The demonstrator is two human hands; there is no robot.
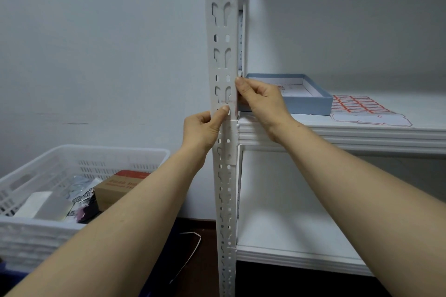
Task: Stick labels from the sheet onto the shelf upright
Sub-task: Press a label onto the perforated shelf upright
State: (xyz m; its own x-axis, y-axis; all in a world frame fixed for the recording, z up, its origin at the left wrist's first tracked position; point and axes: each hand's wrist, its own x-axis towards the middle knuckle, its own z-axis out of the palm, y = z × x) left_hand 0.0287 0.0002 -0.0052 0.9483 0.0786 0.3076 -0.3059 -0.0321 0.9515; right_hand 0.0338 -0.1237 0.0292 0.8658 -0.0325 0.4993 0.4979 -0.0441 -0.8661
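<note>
Basket point(96, 149): white, at your far left, well apart from the upright.
Left hand point(201, 128): your thumb point(224, 109) presses the label's lower edge; the other fingers curl at the upright's left edge.
Label point(226, 101): faint red print, on the shelf upright point(223, 31) front face, between your thumb and right fingers.
Right hand point(261, 101): fingers curled round the upright's right edge, forefinger tip above the label.
Label sheet point(357, 105): flat near the shelf board point(337, 135) front edge, right of the blue box point(311, 103).
</note>
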